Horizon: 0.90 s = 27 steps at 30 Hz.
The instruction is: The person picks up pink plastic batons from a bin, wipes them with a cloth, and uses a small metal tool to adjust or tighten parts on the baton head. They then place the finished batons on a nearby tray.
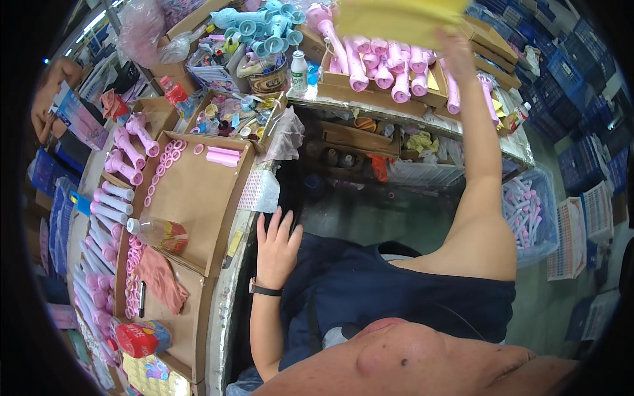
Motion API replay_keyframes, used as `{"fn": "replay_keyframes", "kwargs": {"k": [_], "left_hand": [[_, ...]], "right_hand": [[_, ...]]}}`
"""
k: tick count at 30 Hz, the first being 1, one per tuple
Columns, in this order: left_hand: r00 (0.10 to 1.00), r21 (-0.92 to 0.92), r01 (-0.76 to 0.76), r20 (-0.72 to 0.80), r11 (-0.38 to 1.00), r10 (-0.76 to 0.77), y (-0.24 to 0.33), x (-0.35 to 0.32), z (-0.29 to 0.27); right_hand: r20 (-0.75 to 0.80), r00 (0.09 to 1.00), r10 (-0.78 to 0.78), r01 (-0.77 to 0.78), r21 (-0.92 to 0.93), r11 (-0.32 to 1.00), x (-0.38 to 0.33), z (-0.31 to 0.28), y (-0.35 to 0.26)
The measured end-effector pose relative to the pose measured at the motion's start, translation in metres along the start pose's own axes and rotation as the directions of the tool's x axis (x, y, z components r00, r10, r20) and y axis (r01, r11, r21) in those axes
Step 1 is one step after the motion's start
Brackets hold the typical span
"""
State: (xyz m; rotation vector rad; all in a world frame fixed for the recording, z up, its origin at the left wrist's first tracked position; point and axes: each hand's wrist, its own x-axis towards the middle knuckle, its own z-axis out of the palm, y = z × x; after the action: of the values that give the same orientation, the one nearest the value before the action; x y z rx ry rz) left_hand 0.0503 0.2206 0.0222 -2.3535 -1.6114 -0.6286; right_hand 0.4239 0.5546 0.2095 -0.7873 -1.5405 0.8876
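Right hand (456,46) raised, apparently gripping a yellow sheet (396,18) above the pink tubes (389,66) (fingers partly hidden); left hand (276,245) rests open, empty, at the bench edge (228,297). Lowering the sheet needs clearance.

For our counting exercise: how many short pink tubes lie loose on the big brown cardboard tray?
2: one short pink tube and a second lie side by side near the far right corner of the cardboard tray. None seems hidden.
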Motion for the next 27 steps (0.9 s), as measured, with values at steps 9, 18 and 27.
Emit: {"fn": "replay_keyframes", "kwargs": {"k": [9,18,27], "left_hand": [[0.969,-0.216,0.095,0.244,0.972,-0.04,-0.001,-0.032,0.026],[0.939,-0.23,0.286,0.262,0.93,-0.224,0.002,-0.042,0.023],[0.888,-0.261,0.453,0.221,0.853,-0.404,0.004,-0.059,0.023]], "right_hand": [[-0.944,0.258,-0.205,-0.46,-0.307,0.833,-0.045,-0.22,0.166],[-0.968,0.123,0.217,-0.592,0.104,0.799,-0.052,-0.201,0.222],[-0.646,0.751,-0.14,-0.632,-0.764,0.133,-0.04,-0.188,0.218]]}}
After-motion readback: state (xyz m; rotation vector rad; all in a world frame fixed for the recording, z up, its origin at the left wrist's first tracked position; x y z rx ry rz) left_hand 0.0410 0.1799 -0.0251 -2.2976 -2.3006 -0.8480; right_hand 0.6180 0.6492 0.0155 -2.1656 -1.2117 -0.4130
